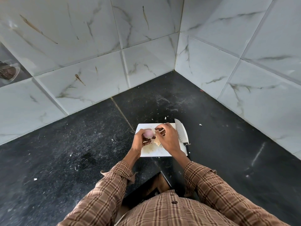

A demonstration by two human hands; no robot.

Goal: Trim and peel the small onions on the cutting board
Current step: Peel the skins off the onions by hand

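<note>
A white cutting board (pixel 162 152) lies on the black counter in a tiled corner. Over the board's left part my left hand (pixel 141 141) grips a small pinkish peeled-looking onion (pixel 147 133). My right hand (pixel 167 137) is just to its right, with thumb and fingers pinched on a strip of dry onion skin (pixel 160 131). Pale loose skins (pixel 157 141) lie on the board under my hands. A knife (pixel 180 131) with a scalloped blade and black handle rests along the board's right edge, blade pointing away from me.
The black stone counter (pixel 81 144) carries scattered skin flakes and dust. White marble-look tiled walls (pixel 228 70) meet in a corner behind the board. A dark dish (pixel 8 72) shows at the far left edge. The counter's front edge is right under my checked sleeves.
</note>
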